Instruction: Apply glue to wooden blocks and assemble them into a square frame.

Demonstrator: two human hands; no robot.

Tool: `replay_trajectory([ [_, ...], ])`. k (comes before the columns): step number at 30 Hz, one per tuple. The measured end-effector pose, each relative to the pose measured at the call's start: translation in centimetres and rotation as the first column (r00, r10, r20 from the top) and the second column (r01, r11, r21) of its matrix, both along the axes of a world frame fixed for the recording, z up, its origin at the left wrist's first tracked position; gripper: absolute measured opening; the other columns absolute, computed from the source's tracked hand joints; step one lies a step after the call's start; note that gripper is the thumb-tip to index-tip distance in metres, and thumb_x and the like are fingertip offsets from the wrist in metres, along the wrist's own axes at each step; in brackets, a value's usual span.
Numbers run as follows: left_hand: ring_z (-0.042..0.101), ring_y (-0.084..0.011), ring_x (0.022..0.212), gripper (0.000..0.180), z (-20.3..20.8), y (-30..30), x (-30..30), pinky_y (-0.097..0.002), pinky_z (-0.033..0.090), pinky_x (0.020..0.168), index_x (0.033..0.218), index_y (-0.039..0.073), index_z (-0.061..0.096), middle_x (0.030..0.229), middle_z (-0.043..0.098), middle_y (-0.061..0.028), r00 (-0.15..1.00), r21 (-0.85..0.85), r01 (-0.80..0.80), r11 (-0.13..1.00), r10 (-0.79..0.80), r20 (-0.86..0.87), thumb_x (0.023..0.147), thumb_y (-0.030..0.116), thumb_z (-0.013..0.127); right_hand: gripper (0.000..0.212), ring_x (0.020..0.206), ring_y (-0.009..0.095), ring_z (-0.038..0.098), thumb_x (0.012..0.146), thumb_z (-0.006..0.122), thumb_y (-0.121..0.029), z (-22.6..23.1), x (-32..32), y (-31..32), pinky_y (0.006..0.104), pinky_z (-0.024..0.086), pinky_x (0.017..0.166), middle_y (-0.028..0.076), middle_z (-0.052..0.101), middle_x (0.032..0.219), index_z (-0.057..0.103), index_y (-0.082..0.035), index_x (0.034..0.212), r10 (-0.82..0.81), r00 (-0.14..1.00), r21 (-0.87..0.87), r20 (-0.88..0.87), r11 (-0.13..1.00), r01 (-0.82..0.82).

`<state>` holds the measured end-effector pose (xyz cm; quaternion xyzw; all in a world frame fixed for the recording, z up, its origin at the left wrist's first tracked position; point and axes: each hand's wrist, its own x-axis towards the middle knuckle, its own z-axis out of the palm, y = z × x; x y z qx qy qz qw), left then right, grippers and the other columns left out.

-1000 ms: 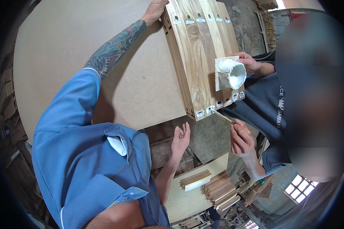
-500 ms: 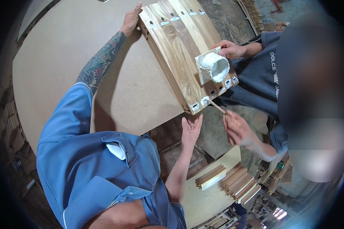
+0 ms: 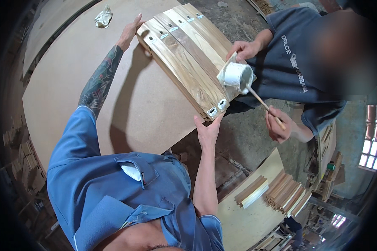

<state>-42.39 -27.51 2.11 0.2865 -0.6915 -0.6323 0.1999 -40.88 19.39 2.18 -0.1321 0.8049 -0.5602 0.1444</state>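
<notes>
A thick wooden panel of light and brown strips (image 3: pixel 184 54) is held at a slant over the board-topped table. Slots run along both its ends, with white paste around several of them. My left hand (image 3: pixel 130 33) grips its far left corner. My right hand (image 3: pixel 208 131) holds the near corner from below, thumb and fingers on either side. Across from me, a co-worker's hand (image 3: pixel 244 50) holds a paste-covered white cup (image 3: pixel 234 75) on a small square board above the panel. The co-worker's other hand (image 3: pixel 278 125) holds a thin wooden stick (image 3: pixel 262 102), its tip at the cup's rim.
The large brown tabletop (image 3: pixel 71 83) stretches to my left, with a crumpled whitish scrap (image 3: pixel 103 17) at its far side. Bundles of wooden strips (image 3: pixel 282 192) lie on a pale board (image 3: pixel 230 221) at lower right. The co-worker in a dark shirt (image 3: pixel 289 62) stands close on the right.
The co-worker's stick has gone from a slot at the panel's near end to the cup. My right hand has closed on the near corner, where its fingers were just below.
</notes>
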Motion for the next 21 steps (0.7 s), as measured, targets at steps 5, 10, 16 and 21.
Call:
replay_trajectory([
  [5, 0.056, -0.0233, 0.120, 0.083, 0.1, -0.7, 0.1, -0.0339, 0.032, 0.110, 0.126, -0.007, 0.060, 0.126, 0.063, -0.0165, 0.997, -0.001, -0.051, 0.999, 0.051, -0.060, 0.093, 0.068, 0.044, 0.108, 0.137, 0.035, 0.038, 0.074, 0.076, -0.021, -0.1, 0.5, 0.2, 0.0387, 0.029, 0.113, 0.025, 0.033, 0.150, 0.006, -0.002, 0.154, -0.027, 1.000, -0.028, 0.005, 0.999, 0.027],
  [10, 0.057, -0.0223, 0.119, 0.085, 1.1, 0.4, -0.1, -0.0329, 0.034, 0.108, 0.128, -0.010, 0.057, 0.125, 0.064, -0.0174, 0.997, 0.023, -0.033, 0.999, 0.035, -0.063, 0.094, 0.066, 0.043, 0.107, 0.135, 0.035, 0.041, 0.074, 0.077, -0.019, -0.7, 0.7, 0.7, 0.0382, 0.031, 0.112, 0.025, 0.037, 0.149, 0.007, -0.002, 0.154, -0.078, 0.997, -0.029, 0.030, 0.996, 0.079],
  [16, 0.056, -0.0209, 0.119, 0.082, -0.4, 1.0, -0.3, -0.0325, 0.033, 0.108, 0.132, -0.010, 0.053, 0.127, 0.063, -0.0155, 0.999, 0.127, 0.052, 0.991, -0.050, -0.013, 0.099, 0.063, 0.033, 0.103, 0.134, 0.029, 0.043, 0.077, 0.077, -0.017, 1.4, 2.0, -0.5, 0.0354, 0.033, 0.111, 0.022, 0.040, 0.147, 0.011, -0.001, 0.154, -0.216, 0.952, 0.020, 0.217, 0.976, 0.217],
  [21, 0.052, -0.0194, 0.124, 0.077, -2.8, -0.1, -3.3, -0.0324, 0.031, 0.109, 0.135, -0.009, 0.051, 0.130, 0.060, -0.0144, 0.986, 0.309, 0.161, 0.938, -0.163, -0.020, 0.102, 0.058, 0.029, 0.096, 0.134, 0.021, 0.041, 0.080, 0.075, -0.009, 3.3, 1.1, -4.1, 0.0345, 0.030, 0.113, 0.015, 0.039, 0.147, 0.015, 0.001, 0.154, -0.392, 0.879, -0.109, 0.273, 0.895, 0.433],
])
